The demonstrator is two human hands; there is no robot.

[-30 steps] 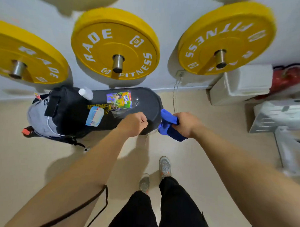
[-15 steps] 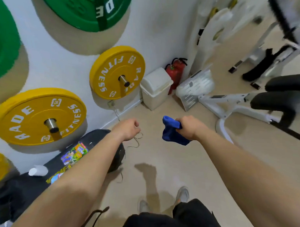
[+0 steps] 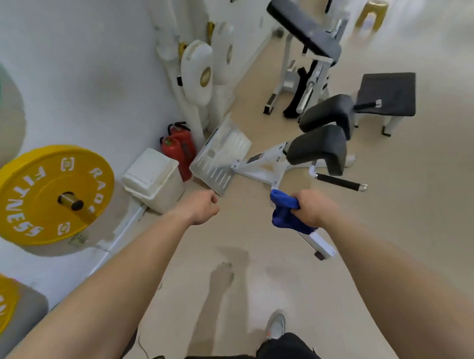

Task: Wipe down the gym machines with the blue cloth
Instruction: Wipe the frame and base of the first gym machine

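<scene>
Grip: right hand [image 3: 311,211] clutches blue cloth [image 3: 284,217]; left hand [image 3: 200,207] fisted, empty; floor [image 3: 243,222] between

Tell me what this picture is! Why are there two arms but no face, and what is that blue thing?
The camera sits on a person's head and looks forward and down. So you see their own arms and a shoe, never the face. The right hand grips a blue cloth for wiping. The left hand is curled and holds nothing. Just ahead on the floor stands a gym machine with a white frame and black pads. By the wall are a white bin, red fire extinguishers and a yellow weight plate hung on a peg.
</scene>
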